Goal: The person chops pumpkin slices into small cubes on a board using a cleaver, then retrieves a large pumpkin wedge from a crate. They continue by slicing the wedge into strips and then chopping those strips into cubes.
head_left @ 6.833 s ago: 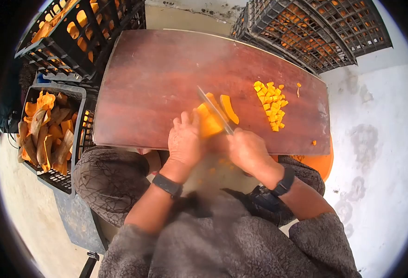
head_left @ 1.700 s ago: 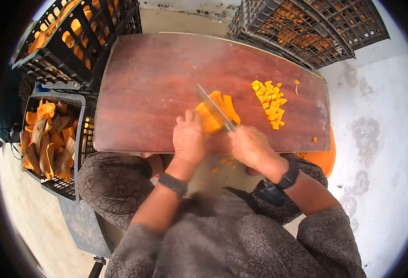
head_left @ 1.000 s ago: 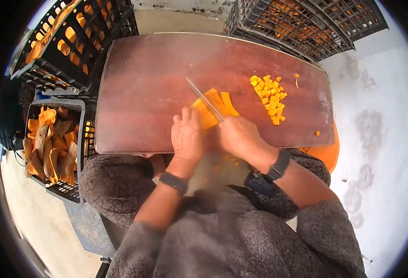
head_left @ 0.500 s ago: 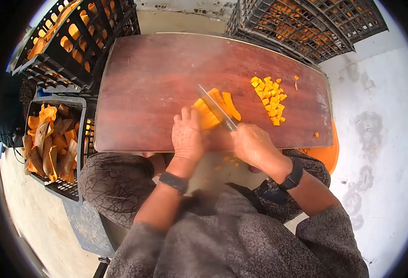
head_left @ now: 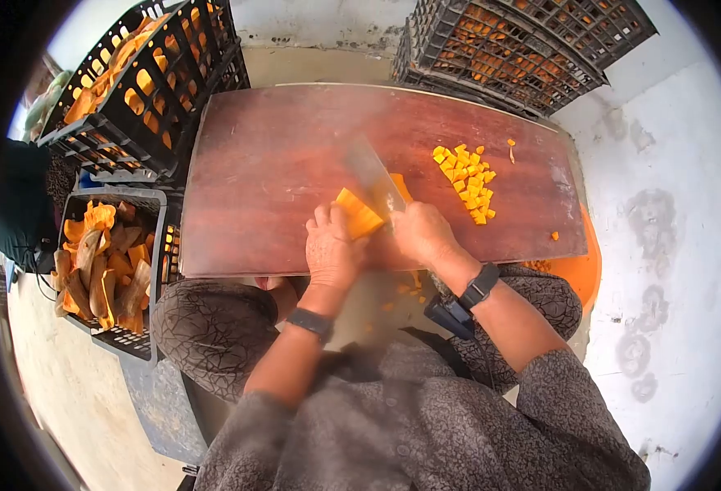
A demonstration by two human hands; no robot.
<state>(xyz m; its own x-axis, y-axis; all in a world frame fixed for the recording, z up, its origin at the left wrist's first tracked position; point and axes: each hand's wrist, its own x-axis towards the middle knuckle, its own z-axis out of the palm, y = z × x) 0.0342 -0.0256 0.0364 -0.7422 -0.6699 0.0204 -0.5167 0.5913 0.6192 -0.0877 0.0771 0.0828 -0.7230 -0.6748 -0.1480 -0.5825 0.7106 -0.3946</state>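
My left hand (head_left: 332, 250) grips the near-left side of an orange pumpkin piece (head_left: 359, 213) on the reddish-brown board (head_left: 254, 180). In my right hand (head_left: 426, 233) is a knife (head_left: 374, 173), its broad blade pointing away from me, right beside the piece and slightly blurred. Its handle is hidden in my closed fingers. Beyond the blade, part of a pumpkin slice (head_left: 401, 187) shows, mostly covered by the knife and hand. Farther right lies a group of small pumpkin cubes (head_left: 468, 182).
A black crate of pumpkin offcuts (head_left: 98, 270) stands at left, below a stacked crate (head_left: 143, 98). More black crates (head_left: 524, 49) stand at the back right. An orange basin (head_left: 591, 254) shows under the board's right end. A white wall (head_left: 663, 245) borders the right.
My right hand has drawn slightly left and up, and the blade now shows its broad side. The piece under my left hand has turned and stands apart from the slice. The view has shifted slightly.
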